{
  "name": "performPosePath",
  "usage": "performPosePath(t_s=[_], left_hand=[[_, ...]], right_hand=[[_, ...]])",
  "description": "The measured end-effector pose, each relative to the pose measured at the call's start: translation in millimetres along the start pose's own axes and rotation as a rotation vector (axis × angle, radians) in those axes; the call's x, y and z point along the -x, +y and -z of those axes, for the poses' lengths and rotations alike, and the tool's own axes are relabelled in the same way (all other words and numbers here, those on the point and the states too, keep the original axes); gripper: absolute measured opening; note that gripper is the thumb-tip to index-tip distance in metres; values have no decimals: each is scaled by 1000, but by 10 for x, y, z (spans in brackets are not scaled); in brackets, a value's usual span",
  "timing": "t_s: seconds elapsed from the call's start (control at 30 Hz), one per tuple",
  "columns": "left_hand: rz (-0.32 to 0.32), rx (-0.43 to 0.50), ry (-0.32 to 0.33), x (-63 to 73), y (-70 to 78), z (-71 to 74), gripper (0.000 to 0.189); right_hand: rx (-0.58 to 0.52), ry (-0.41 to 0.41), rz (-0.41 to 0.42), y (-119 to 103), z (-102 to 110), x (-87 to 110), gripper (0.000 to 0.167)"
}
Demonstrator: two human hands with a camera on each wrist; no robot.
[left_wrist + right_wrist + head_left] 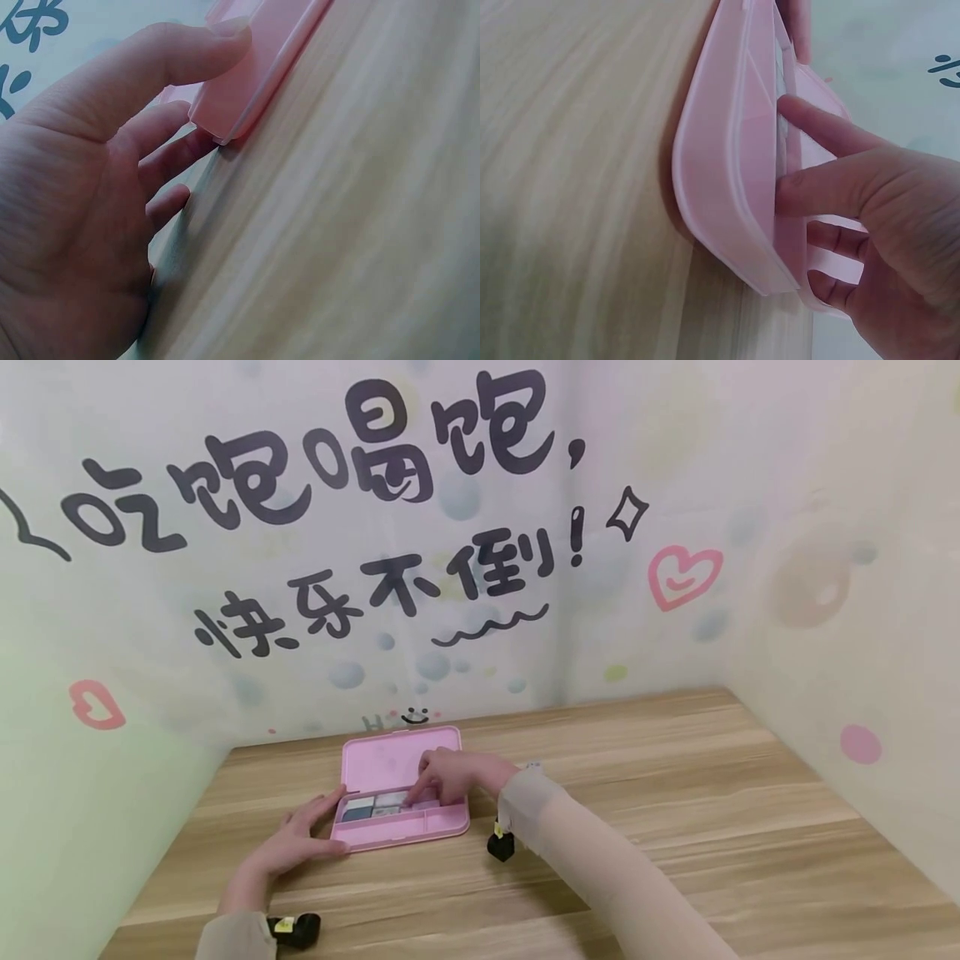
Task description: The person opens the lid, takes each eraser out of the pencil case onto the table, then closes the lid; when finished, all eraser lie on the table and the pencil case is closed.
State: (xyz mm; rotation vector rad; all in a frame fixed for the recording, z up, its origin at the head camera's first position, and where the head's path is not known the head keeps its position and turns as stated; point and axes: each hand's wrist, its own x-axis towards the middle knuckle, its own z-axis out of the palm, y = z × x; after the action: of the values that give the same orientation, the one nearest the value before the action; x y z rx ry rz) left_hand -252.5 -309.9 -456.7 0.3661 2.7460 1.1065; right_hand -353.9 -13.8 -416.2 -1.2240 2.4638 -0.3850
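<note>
In the head view, the pink case (378, 835) lies on the surface (675, 777), its long axis running from the left grip (296, 843) toward the right grip (450, 772), its lid (378, 762) opened to the far side; the left grip spreads wide at one end, probably to steady it. In the left wrist view, that thumb lies over the corner. In the right wrist view, index and thumb reach inside; whether they pinch anything I cannot tell
</note>
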Motion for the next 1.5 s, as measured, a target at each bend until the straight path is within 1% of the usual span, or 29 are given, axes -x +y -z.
performPosePath(t_s=[0.13,0.23,0.43,0.63,0.8,0.9,1.03,1.13,1.23,1.27,1.37,1.5], left_hand=[[-16,9,4,-4,15,-2,95],[-20,11,6,-7,17,-2,95],[-30,5,9,-16,17,3,95],[-47,5,19,-12,15,-5,95],[-70,1,32,-11,10,-5,94],[-67,-6,33,-12,5,-5,94],[-52,-13,23,-6,11,-4,95],[-54,-12,16,-1,12,-3,95],[-45,-6,13,1,3,-8,95],[-47,-7,10,1,1,-9,95],[-28,-1,9,4,-8,-15,96],[-20,2,9,7,-19,-13,96]], right_hand=[[68,-9,13,2,5,-2,69],[98,-10,19,6,6,-2,69],[98,-3,24,13,14,3,66],[128,0,65,12,27,6,64],[96,-8,73,-1,62,14,65],[80,-13,84,-11,93,30,64],[28,-20,77,-18,126,69,64],[-13,-25,63,-15,147,99,64],[-13,-23,71,-1,173,123,61],[-10,-20,74,5,186,135,59],[-7,1,79,28,227,175,51],[-64,31,86,69,298,257,45]])
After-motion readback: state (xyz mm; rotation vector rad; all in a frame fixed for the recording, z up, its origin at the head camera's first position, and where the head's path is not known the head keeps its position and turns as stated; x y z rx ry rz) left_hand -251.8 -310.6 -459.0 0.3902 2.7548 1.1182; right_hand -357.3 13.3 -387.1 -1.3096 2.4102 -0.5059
